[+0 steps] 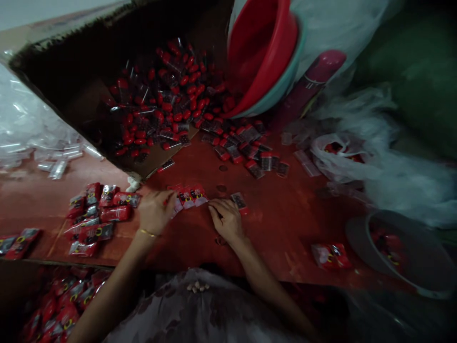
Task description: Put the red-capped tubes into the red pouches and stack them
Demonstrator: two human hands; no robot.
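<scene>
A short row of red printed packets (193, 195) with black and yellow pictures lies on the table in front of me. My left hand (155, 209), with a gold bangle at the wrist, is at the row's left end; motion blur smears its fingers. At the right end, my right hand (226, 219) has curled fingers, thumb and fingertip pinching the corner of the last packet. Just beyond its knuckles lies a small clear case with a red cap (239, 202), dark bits inside.
A tipped cardboard box (67, 114) spills many red-capped cases (171, 100) onto the table (278, 228). Nested red (264, 57) and teal basins lean in it. Filled red packets (96, 214) pile at left. A grey tub (410, 252) and plastic bags (400, 171) stand right.
</scene>
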